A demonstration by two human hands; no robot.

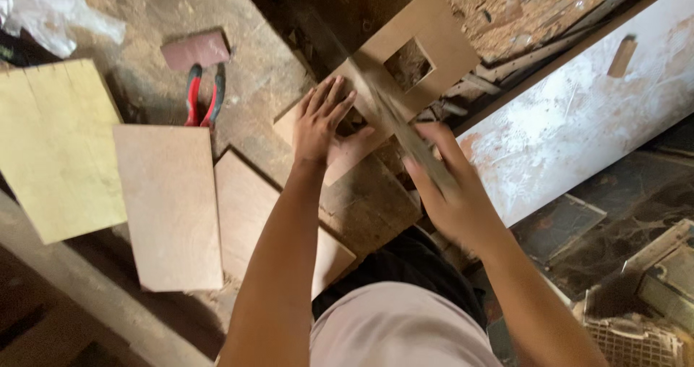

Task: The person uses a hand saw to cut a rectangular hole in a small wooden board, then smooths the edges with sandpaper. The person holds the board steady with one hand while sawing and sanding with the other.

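Note:
A brown board with a square cut-out [434,31] lies on a dusty workbench [275,63]. My left hand [322,121] presses flat on its near end, fingers spread. My right hand [452,190] grips the near end of a long narrow tool, blurred and file-like [390,114], that runs diagonally across the board toward the cut-out.
Pliers with red handles [202,96] and a small reddish block [195,49] lie at the left. Flat plywood pieces [170,204] and a yellowish panel [54,147] sit nearby. A white worn panel [578,114] runs along the right, a plastic bag [50,9] at top left.

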